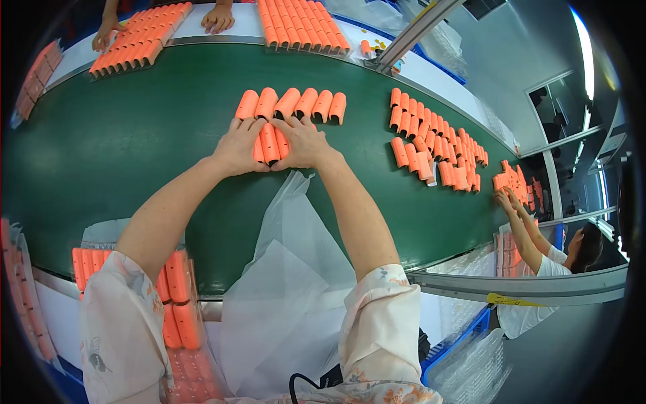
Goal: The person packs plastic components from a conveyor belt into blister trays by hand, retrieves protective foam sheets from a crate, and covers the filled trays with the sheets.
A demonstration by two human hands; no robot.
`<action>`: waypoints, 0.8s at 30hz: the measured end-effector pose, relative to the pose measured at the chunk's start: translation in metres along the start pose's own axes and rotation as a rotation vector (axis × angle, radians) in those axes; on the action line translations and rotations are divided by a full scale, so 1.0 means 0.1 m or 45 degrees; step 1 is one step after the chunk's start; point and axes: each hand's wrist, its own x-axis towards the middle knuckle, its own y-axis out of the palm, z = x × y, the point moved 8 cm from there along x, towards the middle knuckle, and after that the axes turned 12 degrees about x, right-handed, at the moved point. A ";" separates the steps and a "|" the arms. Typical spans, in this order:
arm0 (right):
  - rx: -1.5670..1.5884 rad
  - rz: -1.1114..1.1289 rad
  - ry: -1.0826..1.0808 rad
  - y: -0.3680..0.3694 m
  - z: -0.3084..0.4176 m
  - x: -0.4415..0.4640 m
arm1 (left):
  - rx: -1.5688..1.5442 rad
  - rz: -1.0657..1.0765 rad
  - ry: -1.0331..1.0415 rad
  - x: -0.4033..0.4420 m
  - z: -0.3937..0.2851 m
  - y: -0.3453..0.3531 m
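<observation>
Between my hands is a short row of orange half-round plastic shells [270, 144], pressed together side by side on the green belt surface [134, 135]. My left hand [239, 146] grips the row from the left, and my right hand [303, 143] grips it from the right. Part of the row is covered by my fingers. Just beyond my fingertips stands another row of the same shells [287, 102], dark on the inner side. A translucent plastic sheet [289, 276] lies below my hands, its tip reaching toward my right wrist.
More loose shells [441, 141] lie in groups on the right. Packed shells [178, 276] sit by my left arm. Across the belt, another person's hands [217, 19] are near stacked shells [296, 23]. A co-worker [538, 249] reaches in at far right. A blue crate [464, 337] stands below.
</observation>
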 end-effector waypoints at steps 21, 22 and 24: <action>0.406 -0.124 -0.239 0.95 3.77 -2.65 | -0.072 -0.080 0.015 -4.47 0.22 -1.68; 0.376 -0.098 -0.231 1.05 3.90 -2.80 | -0.071 -0.076 0.020 -4.71 0.22 -1.65; 0.318 -0.047 -0.210 1.23 4.07 -3.10 | -0.066 -0.015 0.015 -5.07 0.20 -1.51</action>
